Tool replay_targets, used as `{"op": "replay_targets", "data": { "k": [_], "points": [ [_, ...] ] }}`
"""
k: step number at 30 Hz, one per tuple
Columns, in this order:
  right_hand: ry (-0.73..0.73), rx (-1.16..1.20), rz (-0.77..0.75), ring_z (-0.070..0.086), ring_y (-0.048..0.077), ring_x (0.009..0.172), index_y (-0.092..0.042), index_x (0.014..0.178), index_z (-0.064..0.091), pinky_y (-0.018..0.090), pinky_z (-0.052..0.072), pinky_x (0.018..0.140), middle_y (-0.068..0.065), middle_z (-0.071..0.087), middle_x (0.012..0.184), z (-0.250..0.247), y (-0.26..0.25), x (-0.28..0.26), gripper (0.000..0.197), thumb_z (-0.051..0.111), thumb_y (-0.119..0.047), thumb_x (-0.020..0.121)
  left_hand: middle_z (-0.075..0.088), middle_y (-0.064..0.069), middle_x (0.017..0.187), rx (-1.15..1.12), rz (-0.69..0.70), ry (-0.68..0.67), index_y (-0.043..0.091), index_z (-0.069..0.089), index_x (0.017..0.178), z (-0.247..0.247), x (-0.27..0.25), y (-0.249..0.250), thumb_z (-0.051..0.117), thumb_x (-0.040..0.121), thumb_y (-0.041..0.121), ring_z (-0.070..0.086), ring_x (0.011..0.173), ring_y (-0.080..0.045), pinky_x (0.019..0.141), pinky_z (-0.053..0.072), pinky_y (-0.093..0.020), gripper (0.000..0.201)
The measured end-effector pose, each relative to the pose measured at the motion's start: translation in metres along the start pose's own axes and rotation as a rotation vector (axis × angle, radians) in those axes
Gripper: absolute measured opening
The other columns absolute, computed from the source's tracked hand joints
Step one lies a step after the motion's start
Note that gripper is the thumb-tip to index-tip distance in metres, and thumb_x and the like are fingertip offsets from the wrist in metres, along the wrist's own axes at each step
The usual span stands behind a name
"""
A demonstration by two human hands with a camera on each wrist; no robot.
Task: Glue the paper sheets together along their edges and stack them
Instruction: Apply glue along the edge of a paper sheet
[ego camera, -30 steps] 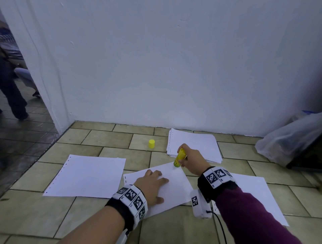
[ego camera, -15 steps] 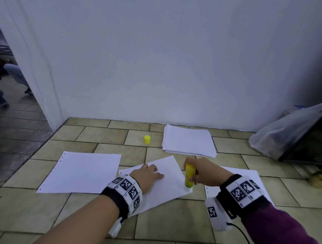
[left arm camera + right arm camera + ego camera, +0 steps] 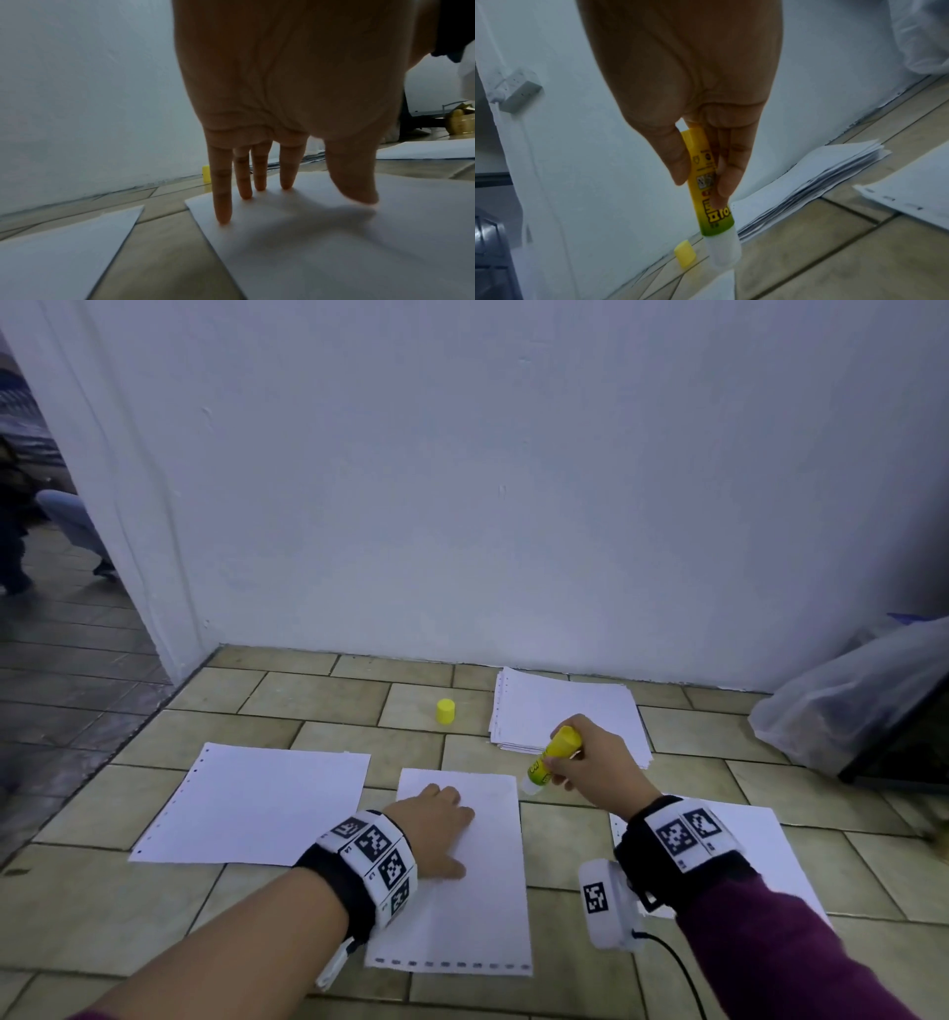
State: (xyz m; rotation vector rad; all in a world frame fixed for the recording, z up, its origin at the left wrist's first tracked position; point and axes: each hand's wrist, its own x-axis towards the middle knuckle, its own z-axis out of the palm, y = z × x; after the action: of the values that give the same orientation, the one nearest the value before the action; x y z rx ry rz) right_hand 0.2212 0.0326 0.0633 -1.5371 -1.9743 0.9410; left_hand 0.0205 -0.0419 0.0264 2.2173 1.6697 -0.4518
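Observation:
A white paper sheet (image 3: pixel 462 891) lies lengthwise on the tiled floor in front of me. My left hand (image 3: pixel 434 829) presses flat on it, fingers straight (image 3: pixel 223 203). My right hand (image 3: pixel 590 762) grips a yellow-green glue stick (image 3: pixel 552 757), its pale tip at the sheet's far right corner. In the right wrist view thumb and fingers pinch the glue stick (image 3: pixel 706 182) above that corner. Its yellow cap (image 3: pixel 445 711) stands on a tile further back. Another single sheet (image 3: pixel 257 803) lies to the left, one more sheet (image 3: pixel 760 845) under my right wrist.
A stack of paper (image 3: pixel 565 711) sits near the white wall (image 3: pixel 513 480). A clear plastic bag (image 3: pixel 847 690) and dark furniture are at the right. A doorway (image 3: pixel 51 608) opens at the left, with a person's legs beyond it.
The centre sheet has turned from slanted to lengthwise under my left hand. My right hand moved the glue stick from the sheet's near right edge up to its far right corner.

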Motion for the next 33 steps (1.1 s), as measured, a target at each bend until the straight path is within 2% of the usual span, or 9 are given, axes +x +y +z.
{"op": "replay_targets", "data": {
  "k": [2,5,10,12,16,22,24,29,33],
  "points": [
    [0.006,0.007,0.008,0.065,0.024,0.074,-0.016,0.102,0.051,0.033,0.056,0.068,0.013,0.065,0.093,0.008,-0.003,0.006,0.022,0.065,-0.01,0.086,0.03,-0.01,0.145,0.041,-0.043,-0.015,0.013,0.031,0.144,-0.003,0.002,-0.002,0.059,0.091,0.039,0.029,0.133,-0.026,0.103,0.041,-0.045,0.065],
    [0.004,-0.01,-0.014,0.064,0.031,0.086,-0.019,0.101,0.049,0.04,0.055,0.077,0.014,0.063,0.098,0.019,-0.008,0.014,0.022,0.062,-0.008,0.086,0.027,-0.01,0.145,0.07,-0.109,0.022,0.01,0.03,0.144,0.0,0.007,-0.002,0.056,0.093,0.039,0.026,0.134,-0.026,0.102,0.041,-0.042,0.065],
    [-0.046,-0.092,-0.053,0.061,0.029,0.087,-0.016,0.106,0.048,0.031,0.048,0.073,0.015,0.063,0.099,0.042,-0.014,0.024,0.022,0.057,-0.004,0.089,0.019,-0.008,0.152,-0.032,-0.145,0.048,0.008,0.017,0.15,0.011,0.013,-0.005,0.05,0.097,0.037,0.021,0.137,-0.028,0.108,0.034,-0.044,0.069],
    [-0.043,-0.1,-0.077,0.062,0.03,0.088,-0.016,0.104,0.048,0.032,0.049,0.074,0.016,0.064,0.099,0.051,-0.016,0.028,0.021,0.056,-0.003,0.089,0.017,-0.008,0.153,-0.034,-0.138,0.042,0.009,0.014,0.151,0.011,0.013,-0.007,0.05,0.097,0.038,0.02,0.137,-0.029,0.109,0.033,-0.044,0.071],
    [-0.034,-0.12,-0.105,0.063,0.033,0.091,-0.01,0.11,0.051,0.037,0.051,0.078,0.017,0.065,0.099,0.058,-0.025,0.036,0.022,0.055,-0.002,0.089,0.016,-0.007,0.154,-0.053,-0.131,0.054,0.01,0.015,0.151,0.012,0.013,-0.009,0.05,0.096,0.039,0.019,0.138,-0.029,0.109,0.032,-0.044,0.071],
    [-0.157,-0.313,-0.15,0.056,0.029,0.095,-0.008,0.12,0.048,0.026,0.038,0.07,0.017,0.064,0.105,0.055,-0.035,0.039,0.029,0.05,-0.002,0.091,0.016,-0.006,0.155,-0.066,-0.131,0.071,0.012,0.015,0.151,0.014,0.014,-0.009,0.051,0.096,0.04,0.018,0.138,-0.028,0.108,0.034,-0.045,0.072],
    [-0.203,-0.373,-0.164,0.053,0.027,0.09,-0.008,0.12,0.047,0.025,0.036,0.069,0.017,0.063,0.106,0.05,-0.035,0.035,0.03,0.05,-0.002,0.09,0.016,-0.005,0.155,-0.061,-0.135,0.065,0.012,0.014,0.151,0.014,0.014,-0.009,0.051,0.096,0.04,0.018,0.139,-0.028,0.109,0.034,-0.045,0.072],
    [-0.286,-0.425,-0.138,0.06,0.03,0.098,-0.011,0.116,0.049,0.035,0.049,0.08,0.016,0.065,0.103,0.031,-0.03,0.022,0.029,0.055,-0.006,0.089,0.023,-0.008,0.15,-0.036,-0.133,0.075,0.01,0.024,0.146,0.015,0.017,-0.008,0.053,0.095,0.039,0.024,0.134,-0.029,0.106,0.036,-0.045,0.066],
    [-0.366,-0.475,-0.131,0.063,0.022,0.092,-0.018,0.112,0.05,0.038,0.053,0.084,0.008,0.068,0.097,0.016,-0.023,0.007,0.027,0.06,-0.01,0.088,0.031,-0.009,0.143,-0.079,-0.103,0.083,0.015,0.032,0.14,0.013,0.017,-0.01,0.055,0.093,0.035,0.028,0.128,-0.029,0.102,0.039,-0.045,0.057]
  ]
}}
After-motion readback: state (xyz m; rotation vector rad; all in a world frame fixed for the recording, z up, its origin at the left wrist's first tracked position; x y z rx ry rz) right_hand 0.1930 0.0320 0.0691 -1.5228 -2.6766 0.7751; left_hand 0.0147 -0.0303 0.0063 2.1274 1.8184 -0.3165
